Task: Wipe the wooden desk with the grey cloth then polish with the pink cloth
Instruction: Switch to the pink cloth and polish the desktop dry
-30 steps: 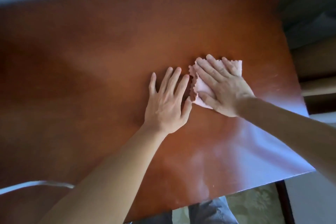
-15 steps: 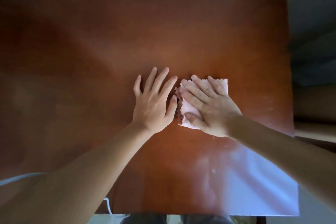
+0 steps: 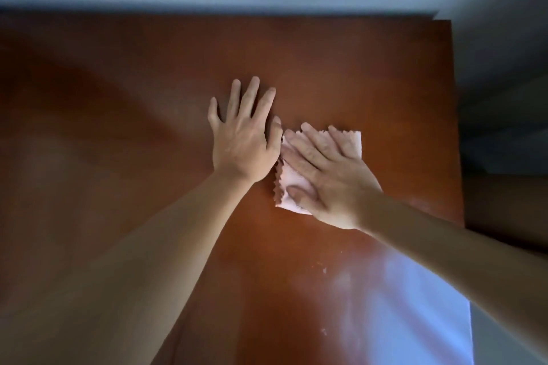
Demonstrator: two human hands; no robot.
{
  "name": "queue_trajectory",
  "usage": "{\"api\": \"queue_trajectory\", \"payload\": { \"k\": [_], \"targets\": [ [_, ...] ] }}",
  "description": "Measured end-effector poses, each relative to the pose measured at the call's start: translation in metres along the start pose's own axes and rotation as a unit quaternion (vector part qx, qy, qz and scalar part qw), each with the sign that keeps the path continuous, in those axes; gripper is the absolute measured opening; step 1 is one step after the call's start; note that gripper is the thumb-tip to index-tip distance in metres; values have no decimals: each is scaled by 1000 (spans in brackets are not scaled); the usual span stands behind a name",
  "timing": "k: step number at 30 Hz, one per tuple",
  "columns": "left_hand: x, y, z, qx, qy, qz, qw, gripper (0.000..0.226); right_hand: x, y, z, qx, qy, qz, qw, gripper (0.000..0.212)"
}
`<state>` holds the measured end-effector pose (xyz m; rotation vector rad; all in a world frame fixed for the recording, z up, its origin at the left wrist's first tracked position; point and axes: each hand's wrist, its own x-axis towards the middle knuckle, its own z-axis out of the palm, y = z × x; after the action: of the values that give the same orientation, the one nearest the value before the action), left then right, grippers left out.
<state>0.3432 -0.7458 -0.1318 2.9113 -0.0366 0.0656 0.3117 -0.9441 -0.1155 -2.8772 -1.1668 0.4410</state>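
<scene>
Head view: near the desk's (image 3: pixel 118 98) right side, the right hand (image 3: pixel 335 184) is pressing flat, fingers straight, on the pink cloth (image 3: pixel 353 142); just left, slightly farther, the left hand (image 3: pixel 243 145) is resting open-palmed on the wood, holding nothing.

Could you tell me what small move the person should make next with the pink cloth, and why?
Probably slide the right hand, which presses flat on the pink cloth, toward the near right of the desk, where pale specks show. The left hand lies flat beside the cloth.
</scene>
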Motion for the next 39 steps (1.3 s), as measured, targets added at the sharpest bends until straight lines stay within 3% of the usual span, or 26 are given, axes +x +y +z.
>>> {"api": "queue_trajectory", "payload": {
  "k": [3,8,11,19,26,30,35,39],
  "targets": [
    [0,-2,1,-14,4,-2,1000,50,24,27,-10,-13,-6,-11,1000,71],
    [1,-1,0,-16,15,-4,1000,53,96,83,-42,-18,20,85,996,73],
    [2,-1,0,-14,18,-10,1000,56,122,84,-52,-2,25,117,993,77],
    [0,-1,-1,-49,34,-10,998,58,91,49,-38,-23,0,9,1000,77],
    [2,-1,0,-4,33,2,999,56,95,133,-53,-10,22,111,994,74],
    [1,-2,0,-3,22,2,1000,56,70,104,-42,13,22,153,988,74],
    [-1,-1,-5,11,7,43,999,54,5,31,-12,-15,-13,77,997,72],
    [2,8,-7,20,8,77,997,49,12,58,-16,-11,-20,63,998,71]
  ]
}}
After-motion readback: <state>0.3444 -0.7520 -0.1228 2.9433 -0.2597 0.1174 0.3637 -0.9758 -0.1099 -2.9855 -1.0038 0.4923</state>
